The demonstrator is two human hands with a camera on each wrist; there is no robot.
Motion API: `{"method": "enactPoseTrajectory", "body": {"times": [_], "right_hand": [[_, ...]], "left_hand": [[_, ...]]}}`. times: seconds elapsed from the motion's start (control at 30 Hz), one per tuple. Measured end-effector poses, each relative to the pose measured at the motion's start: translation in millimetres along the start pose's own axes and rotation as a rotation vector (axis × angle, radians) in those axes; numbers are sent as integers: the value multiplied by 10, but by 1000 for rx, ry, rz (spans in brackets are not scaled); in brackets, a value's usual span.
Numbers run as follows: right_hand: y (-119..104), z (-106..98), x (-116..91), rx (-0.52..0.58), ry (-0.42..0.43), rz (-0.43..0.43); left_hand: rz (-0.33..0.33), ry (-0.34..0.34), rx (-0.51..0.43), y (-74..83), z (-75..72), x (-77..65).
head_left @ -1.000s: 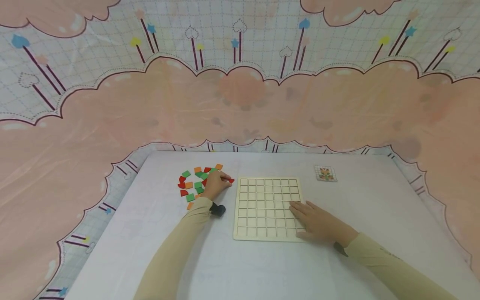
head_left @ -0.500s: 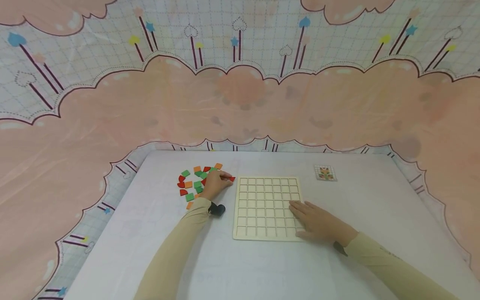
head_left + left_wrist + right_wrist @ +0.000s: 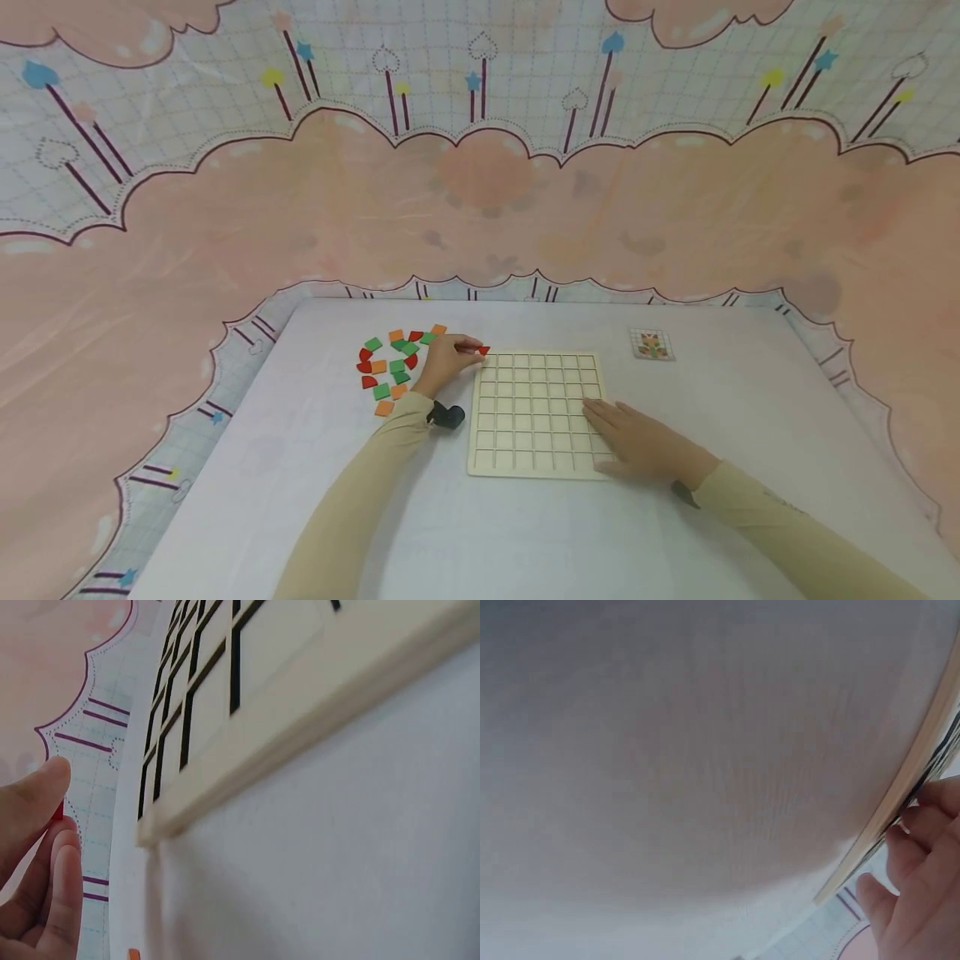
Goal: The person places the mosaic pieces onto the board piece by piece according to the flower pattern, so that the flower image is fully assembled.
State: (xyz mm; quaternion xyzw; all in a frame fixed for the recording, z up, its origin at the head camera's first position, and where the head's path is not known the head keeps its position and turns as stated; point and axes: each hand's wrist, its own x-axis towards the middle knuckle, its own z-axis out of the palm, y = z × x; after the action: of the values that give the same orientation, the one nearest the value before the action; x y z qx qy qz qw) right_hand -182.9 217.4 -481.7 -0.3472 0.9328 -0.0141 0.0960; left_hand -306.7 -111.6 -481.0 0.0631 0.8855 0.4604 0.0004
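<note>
1 red pc (image 3: 483,351) is pinched betw. thumb and fingers of the L hand (image 3: 450,362), at the far L corner of the bd (image 3: 536,477); whether the bd is touched by it can't be told. The R hand (image 3: 645,446) is laid on the bd's R edge, fingers extended, nothing gripped. 1 bd is seen, marked in approx. 7 x 7 cells, partly covered by that hand. L of it, loose pcs are scattered on the table (image 3: 540,542): approx. 5 orange pcs (image 3: 384,408), 7 green pcs (image 3: 382,392) & 5 more red pcs (image 3: 369,382); some may be hidden by the L hand. 1 card (image 3: 652,344) w/ flower pattern is placed far R, apart from the bd. 2 tan sleeves (image 3: 352,508) are worn.
</note>
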Motion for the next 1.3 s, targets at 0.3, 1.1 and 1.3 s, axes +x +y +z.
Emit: {"method": "enactPoseTrajectory", "body": {"times": [0.3,1.1,1.3], "right_hand": [[20,30,-32,32,-19,28],[24,11,-51,22,-12,24],[6,-15,-49,20,-15,23]], "left_hand": [[27,-40,0,133,121,6],[122,-136,-24,334,508,132],[143,-174,-35,300,612,202]]}}
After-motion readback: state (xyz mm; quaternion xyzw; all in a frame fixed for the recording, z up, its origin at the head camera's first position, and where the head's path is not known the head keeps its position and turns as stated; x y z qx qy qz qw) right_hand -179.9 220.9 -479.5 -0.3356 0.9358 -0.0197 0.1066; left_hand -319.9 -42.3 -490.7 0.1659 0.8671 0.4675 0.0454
